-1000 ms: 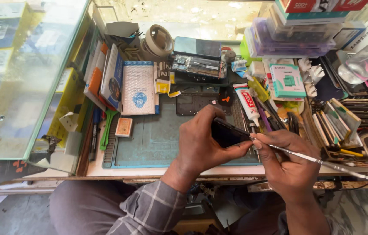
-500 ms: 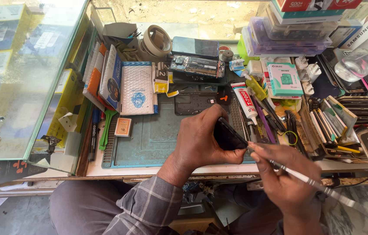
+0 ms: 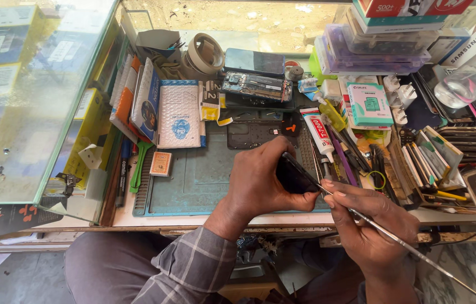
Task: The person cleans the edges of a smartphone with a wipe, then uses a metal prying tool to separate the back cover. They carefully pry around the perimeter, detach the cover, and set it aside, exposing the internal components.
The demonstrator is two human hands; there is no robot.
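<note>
A cluttered bench (image 3: 136, 217) lies just beyond both hands, with a green mat (image 3: 204, 174) on it directly ahead of the left hand. Further out from that hand sit a white padded pouch (image 3: 179, 121), an opened phone (image 3: 256, 86) and a tape roll (image 3: 204, 55); beyond the right hand stand a glue tube (image 3: 318, 130) and a teal box (image 3: 369, 104).

The left forearm, in a plaid sleeve (image 3: 190, 270), rises from the lap towards the bench edge. The left hand (image 3: 257, 183) is curled, knuckles up, fingers and thumb wrapped round a dark phone (image 3: 295, 174) — tilted, its far end raised above the mat.

The right hand (image 3: 370, 225) sits just to the right of the left, nearly touching it, palm turned inward. Its thumb and fingers pinch a thin metal tool (image 3: 412, 253) — the tip meets the phone's near edge, while the shaft runs back past the wrist, down and to the right.
</note>
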